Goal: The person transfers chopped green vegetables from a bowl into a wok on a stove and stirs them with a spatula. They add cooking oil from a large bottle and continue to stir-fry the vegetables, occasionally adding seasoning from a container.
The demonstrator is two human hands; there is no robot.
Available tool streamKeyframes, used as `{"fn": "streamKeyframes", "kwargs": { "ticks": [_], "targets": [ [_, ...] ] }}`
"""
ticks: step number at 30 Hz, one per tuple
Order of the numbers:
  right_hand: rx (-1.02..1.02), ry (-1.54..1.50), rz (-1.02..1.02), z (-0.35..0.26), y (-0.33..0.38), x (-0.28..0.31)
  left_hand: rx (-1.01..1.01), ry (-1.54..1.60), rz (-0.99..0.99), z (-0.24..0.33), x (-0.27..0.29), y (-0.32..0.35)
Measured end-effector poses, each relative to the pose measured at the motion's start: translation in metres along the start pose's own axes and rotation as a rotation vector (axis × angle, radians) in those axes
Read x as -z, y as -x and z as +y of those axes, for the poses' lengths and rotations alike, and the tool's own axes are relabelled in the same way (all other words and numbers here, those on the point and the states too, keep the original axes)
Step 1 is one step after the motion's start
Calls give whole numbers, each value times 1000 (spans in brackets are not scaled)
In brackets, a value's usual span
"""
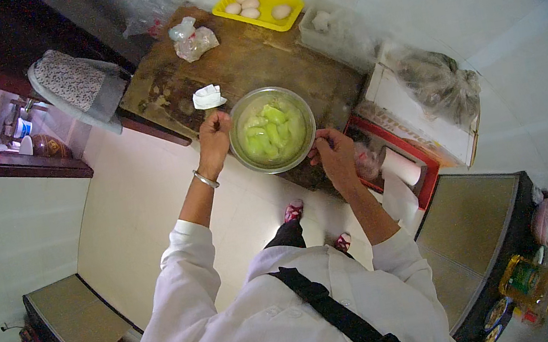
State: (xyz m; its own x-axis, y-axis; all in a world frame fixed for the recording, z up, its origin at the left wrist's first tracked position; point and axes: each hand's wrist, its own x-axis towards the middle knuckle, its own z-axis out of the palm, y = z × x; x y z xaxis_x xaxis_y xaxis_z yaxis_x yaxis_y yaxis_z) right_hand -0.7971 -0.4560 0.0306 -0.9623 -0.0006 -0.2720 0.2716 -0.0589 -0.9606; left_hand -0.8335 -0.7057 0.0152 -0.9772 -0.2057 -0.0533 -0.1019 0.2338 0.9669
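Note:
Between my hands is a round metal bowl (308, 108) with several pale green pieces of vegetable (269, 132), perhaps peppers, lying in what looks like water. My left hand (215, 137) grips the bowl's left rim, fingers closed; a bracelet circles that wrist. At the right rim my right hand (334, 154) pinches the edge, its fingers bent. The bowl is at the front edge of a worn brown wooden table (148, 83); whether it rests there or is lifted slightly, I cannot tell. A crumpled white tissue (208, 97) lies just beyond my left hand.
A yellow tray (267, 1) of several eggs and a clear plastic bag (196, 43) sit farther back. Right of the table are a clear container (322, 27), a white box (419, 120) and a red box (430, 189) with a paper roll (399, 167). Counters stand on both sides.

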Motion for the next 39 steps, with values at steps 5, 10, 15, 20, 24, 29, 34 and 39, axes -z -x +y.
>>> {"fn": "streamKeyframes", "kwargs": {
  "ticks": [5, 10, 15, 20, 24, 29, 34, 39],
  "targets": [
    [12, 10, 27, 6, 17, 3, -17, 63, 56, -8, 2, -1],
    [-50, 25, 71, 35, 64, 28, 121, 235, 151, -8, 10, 6],
    [-118, -126, 152, 64, 135, 56, 216, 290, 290, -40, 13, 49],
    [-146, -239, 363, 99, 213, 86, 604, 492, 171, -127, -6, 100],
    [-20, -311, 525, 123, 282, 109, 459, 96, -430, -188, -79, 191],
    [72, -372, 749, 171, 365, 129, 646, 107, -953, -101, -159, 328],
    [97, -369, 1065, 199, 474, 156, 450, -26, -1343, -83, -227, 408],
    [66, -483, 1366, 223, 576, 176, 405, -84, -1508, -54, -292, 492]
  ]
}}
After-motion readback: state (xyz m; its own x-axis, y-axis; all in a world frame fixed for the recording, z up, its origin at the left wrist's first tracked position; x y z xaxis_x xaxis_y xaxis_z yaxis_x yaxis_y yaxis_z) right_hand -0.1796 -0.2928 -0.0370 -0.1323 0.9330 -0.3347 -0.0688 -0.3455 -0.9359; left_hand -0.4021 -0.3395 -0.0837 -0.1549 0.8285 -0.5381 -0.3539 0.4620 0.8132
